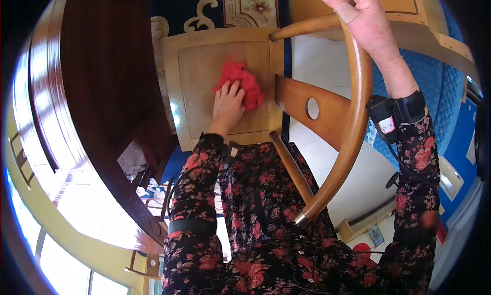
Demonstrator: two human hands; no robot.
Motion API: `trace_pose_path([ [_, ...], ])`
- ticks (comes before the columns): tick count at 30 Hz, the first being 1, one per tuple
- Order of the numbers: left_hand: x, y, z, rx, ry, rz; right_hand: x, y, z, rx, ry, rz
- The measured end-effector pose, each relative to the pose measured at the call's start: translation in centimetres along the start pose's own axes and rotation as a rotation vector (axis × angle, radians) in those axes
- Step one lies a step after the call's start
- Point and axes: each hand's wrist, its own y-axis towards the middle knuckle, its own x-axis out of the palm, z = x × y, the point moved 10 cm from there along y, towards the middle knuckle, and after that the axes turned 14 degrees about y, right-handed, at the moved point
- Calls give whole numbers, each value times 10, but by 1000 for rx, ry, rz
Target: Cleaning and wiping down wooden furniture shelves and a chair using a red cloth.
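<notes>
My left hand (229, 105) presses a bunched red cloth (245, 86) against the wooden seat (207, 53) of a chair, its fingers on the cloth's near edge. The curved top rail (358, 99) of the same chair arcs along the right, and a back slat (314, 105) with an oval hole joins the seat to it. At the upper right my right hand (360, 20), with a beige plaster on it, is at the far part of the rail. Its fingertips are partly cut off by the frame's edge, beside a shiny metal end, and its grip is unclear.
A dark, glossy wooden table (103, 64) stands close on the left. Beyond the seat lies a blue patterned carpet (172, 3). To the right are a blue quilted cover (429, 84) and a wooden piece of furniture (399, 3). Pale floor tiles (318, 72) show behind the chair back.
</notes>
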Motion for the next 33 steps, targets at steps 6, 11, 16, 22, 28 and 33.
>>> trace_pose_path([
  [6, 6, -23, -19, -313, -295, 16, 5, -3, -7, -61, 20, -15],
  [11, 22, 14, 23, -469, -705, 23, 9, 2, -10, -80, 36, -12],
  [16, -25, 4, 59, -460, -748, 91, 2, -4, -5, -69, 33, -5],
  [22, -177, -34, 127, -110, -1125, 274, 0, -1, 1, 10, 57, 6],
  [28, -196, -37, 138, 35, -1232, 289, -1, -2, 1, -8, 29, 7],
  [33, -184, -35, 145, 88, -1083, 276, 0, -4, 0, -13, 139, -6],
])
